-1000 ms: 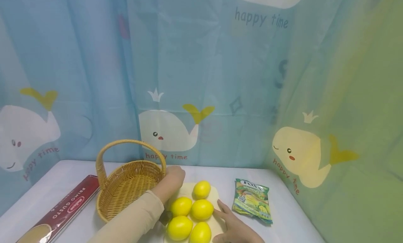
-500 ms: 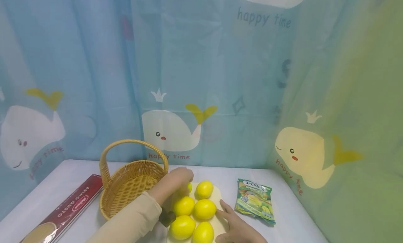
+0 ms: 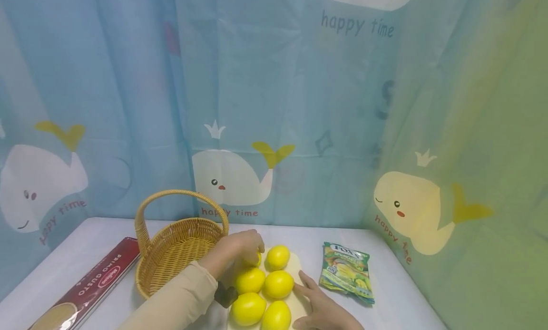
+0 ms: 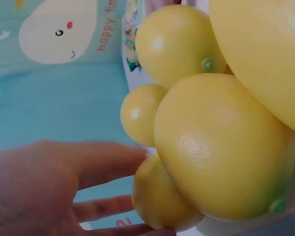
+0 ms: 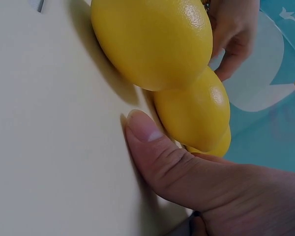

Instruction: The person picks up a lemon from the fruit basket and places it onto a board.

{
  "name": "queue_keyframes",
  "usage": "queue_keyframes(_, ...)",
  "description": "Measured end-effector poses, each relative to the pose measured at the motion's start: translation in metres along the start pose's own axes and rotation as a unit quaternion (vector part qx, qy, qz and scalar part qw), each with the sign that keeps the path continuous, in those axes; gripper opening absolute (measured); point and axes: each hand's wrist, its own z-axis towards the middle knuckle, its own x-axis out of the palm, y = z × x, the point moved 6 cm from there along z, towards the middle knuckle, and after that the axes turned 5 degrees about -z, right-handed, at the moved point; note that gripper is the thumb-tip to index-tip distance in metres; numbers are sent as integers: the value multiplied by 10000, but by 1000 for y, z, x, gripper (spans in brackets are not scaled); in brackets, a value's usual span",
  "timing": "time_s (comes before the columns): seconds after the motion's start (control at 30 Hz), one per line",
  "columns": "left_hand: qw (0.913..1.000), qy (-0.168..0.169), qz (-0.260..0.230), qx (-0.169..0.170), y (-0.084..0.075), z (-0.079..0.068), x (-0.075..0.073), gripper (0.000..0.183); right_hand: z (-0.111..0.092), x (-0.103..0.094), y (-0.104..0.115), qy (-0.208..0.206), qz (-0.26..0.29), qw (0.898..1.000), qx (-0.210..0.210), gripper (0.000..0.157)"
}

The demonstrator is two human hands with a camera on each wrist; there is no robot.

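My left hand [image 3: 240, 247] reaches past the basket to the far left of a cream board [image 3: 294, 267]. Its thumb and fingers curve round a yellow lemon [image 4: 160, 199], mostly hidden by the hand in the head view. Several more lemons lie close together on the board, among them a far one [image 3: 278, 257], a middle one [image 3: 278, 284] and a near one [image 3: 248, 309]. To their right, my right hand [image 3: 321, 308] rests with fingers spread, its index fingertip right at the middle lemon. Its thumb [image 5: 155, 142] lies along the board in the right wrist view.
A wicker basket [image 3: 141, 280] with a tall handle stands left of the board, nothing visible inside. Further left lies a long red pasta packet [image 3: 96, 280]. A green Fox's packet [image 3: 346, 273] lies at the right. A whale-print curtain [image 3: 274, 106] hangs behind the table.
My left hand has moved slightly right from beside the basket to over the board's far left, where a lemon now shows under its fingers. The right hand keeps its place by the lemons.
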Motion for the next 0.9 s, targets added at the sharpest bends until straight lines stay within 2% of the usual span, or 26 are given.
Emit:
queue_keyframes(0.1, 9994, -145, 63, 314, -2, 4, 1, 14, 0, 0, 1, 8, -82, 9999, -116, 88)
queue_keyframes(0.17, 9987, -296, 135, 397, -2, 6, 2, 13, 0, 0, 2, 15, -145, 9997, -200, 88)
queue_keyframes(0.3, 9984, -488, 268, 118, 3, 7, 3, 33, 0, 1, 2, 38, -222, 9993, -304, 89)
queue_keyframes(0.37, 9982, -499, 330, -81, 5, 7, 4, 37, 0, 0, 3, 33, -316, 9988, -361, 90)
queue_keyframes(0.5, 9975, -433, 508, -215, 5, 6, 5, 33, 0, 0, 3, 47, -446, 9978, -487, 92)
queue_keyframes(0.63, 9989, -270, 282, -255, 4, 4, 6, 36, -1, 1, 3, 92, -455, 9972, -580, 92)
queue_keyframes(0.73, 9990, -256, 298, -231, 3, 4, 5, 36, -1, 1, 4, 103, -446, 9972, -590, 92)
queue_keyframes(0.9, 9975, -303, 624, -143, 1, 4, 1, 18, -2, 1, 5, 81, -459, 9973, -559, 92)
